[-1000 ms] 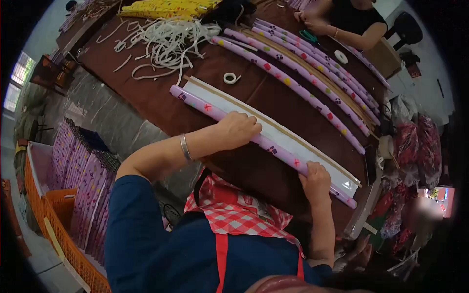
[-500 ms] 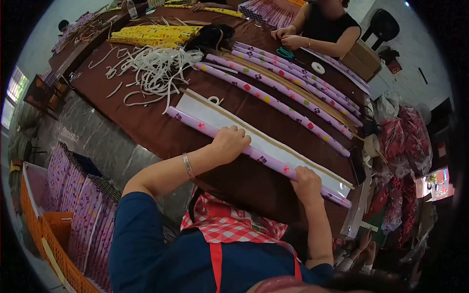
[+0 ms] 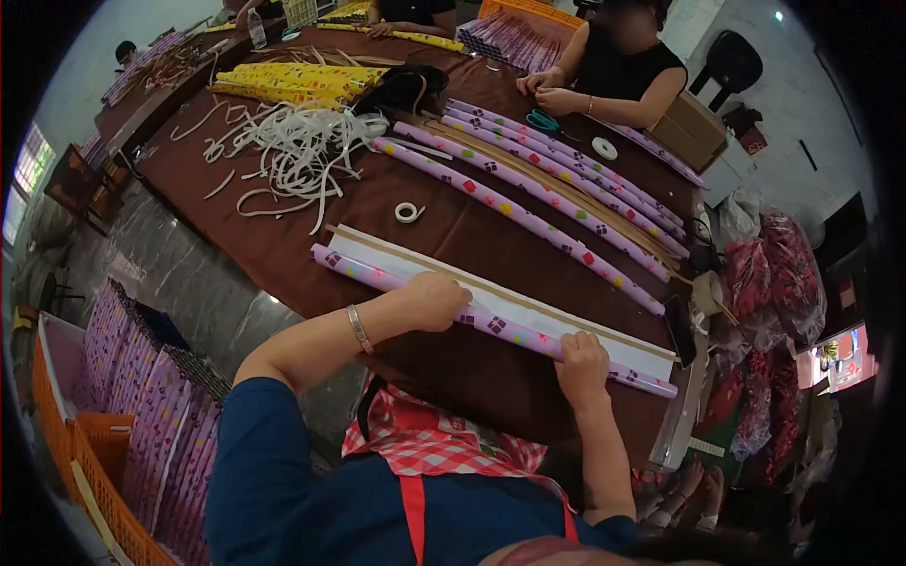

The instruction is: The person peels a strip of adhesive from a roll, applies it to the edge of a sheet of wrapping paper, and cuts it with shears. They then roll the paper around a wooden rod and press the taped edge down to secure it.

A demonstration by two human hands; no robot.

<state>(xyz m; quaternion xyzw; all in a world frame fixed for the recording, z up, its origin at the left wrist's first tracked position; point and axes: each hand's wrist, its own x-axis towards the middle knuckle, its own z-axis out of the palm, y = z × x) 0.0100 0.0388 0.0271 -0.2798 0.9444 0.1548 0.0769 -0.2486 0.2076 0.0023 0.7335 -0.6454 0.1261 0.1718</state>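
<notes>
A lilac patterned paper roll (image 3: 500, 325) lies slantwise along the near part of the brown-covered table. My left hand (image 3: 439, 300) is closed over its middle-left part, fingers curled on top. Further right, my right hand (image 3: 582, 360) grips the same roll with bent fingers. Beyond the roll, a narrow band of the sheet's white underside (image 3: 557, 328) is still flat, with a tan strip (image 3: 528, 302) along its far edge. A small roll of white tape (image 3: 409, 213) sits just past its left end. Whatever is inside the paper roll is hidden.
Several lilac rolls (image 3: 528, 219) lie beyond, beside tangled white strips (image 3: 293, 141) and yellow rolls (image 3: 293, 85). Across the table sits a person (image 3: 623, 75) near teal scissors (image 3: 542, 120) and another tape roll (image 3: 604, 148). An orange crate (image 3: 85, 472) holds lilac rolls at lower left.
Both hands have turned the roll away from me, and the white band is narrower. The small tape roll, partly covered by the sheet's edge before, now shows whole.
</notes>
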